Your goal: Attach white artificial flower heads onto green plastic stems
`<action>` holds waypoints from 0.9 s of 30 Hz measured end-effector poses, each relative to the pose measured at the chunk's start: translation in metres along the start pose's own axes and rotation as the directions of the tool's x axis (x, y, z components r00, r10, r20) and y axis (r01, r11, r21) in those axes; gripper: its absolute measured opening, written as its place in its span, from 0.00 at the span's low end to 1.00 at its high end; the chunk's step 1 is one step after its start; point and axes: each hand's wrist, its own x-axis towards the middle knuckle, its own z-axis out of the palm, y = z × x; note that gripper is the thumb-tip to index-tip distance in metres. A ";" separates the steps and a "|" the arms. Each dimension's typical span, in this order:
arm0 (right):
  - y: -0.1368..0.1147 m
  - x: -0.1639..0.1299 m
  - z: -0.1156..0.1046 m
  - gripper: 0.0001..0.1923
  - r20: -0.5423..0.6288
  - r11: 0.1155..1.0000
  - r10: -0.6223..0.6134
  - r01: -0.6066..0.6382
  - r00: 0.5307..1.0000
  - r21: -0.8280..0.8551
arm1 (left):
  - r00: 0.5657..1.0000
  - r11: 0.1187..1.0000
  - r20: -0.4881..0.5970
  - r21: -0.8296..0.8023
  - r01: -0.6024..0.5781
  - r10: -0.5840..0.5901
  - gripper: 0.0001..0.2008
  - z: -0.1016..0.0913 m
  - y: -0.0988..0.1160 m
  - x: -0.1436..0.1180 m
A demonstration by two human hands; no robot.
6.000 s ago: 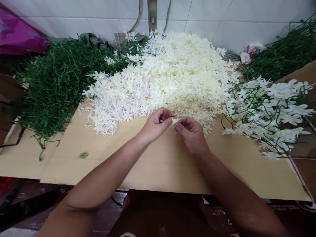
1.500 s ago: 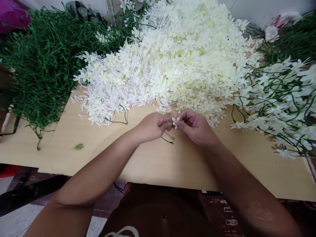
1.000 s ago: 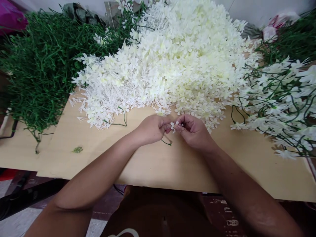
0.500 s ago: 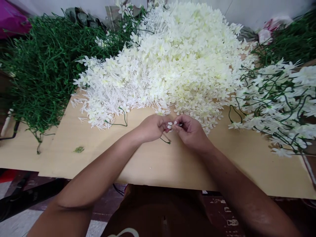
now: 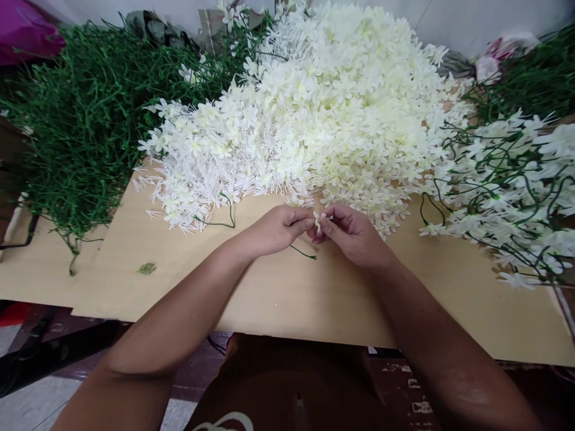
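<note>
The left hand (image 5: 278,230) is pinching a green stem (image 5: 303,254) trailing toward five o'clock, while the right hand (image 5: 353,233) is gripping a white flower (image 5: 320,220) between both hands' closed fingertips.

Bare board (image 5: 287,293) near; flower heap (image 5: 314,120) blocks behind, stems (image 5: 81,131) left.

Small handcraft workshop, artificial-flower assembly bench

Bulk stock piled loose on a plain pale-wood board worktop (image 5: 135,263): a large heap of cream-white plastic flower heads (image 5: 323,114), a mound of bare green plastic stems (image 5: 76,131) at left, finished sprays of white flowers on green stems (image 5: 507,191) at right; white tiled wall (image 5: 467,18) behind, a crumpled magenta plastic bag (image 5: 22,36) in the far left corner
</note>
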 end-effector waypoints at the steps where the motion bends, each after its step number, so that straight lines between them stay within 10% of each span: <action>1: -0.001 0.000 0.000 0.21 0.000 1.000 0.006 -0.006 1.000 -0.004 | 1.000 1.000 0.013 -0.009 -0.016 0.016 0.12 -0.001 0.001 -0.001; 27: -0.001 -0.002 0.001 0.21 0.006 0.982 -0.035 0.035 0.999 -0.184 | 0.998 0.972 -0.060 0.236 0.000 0.014 0.14 -0.002 0.000 -0.004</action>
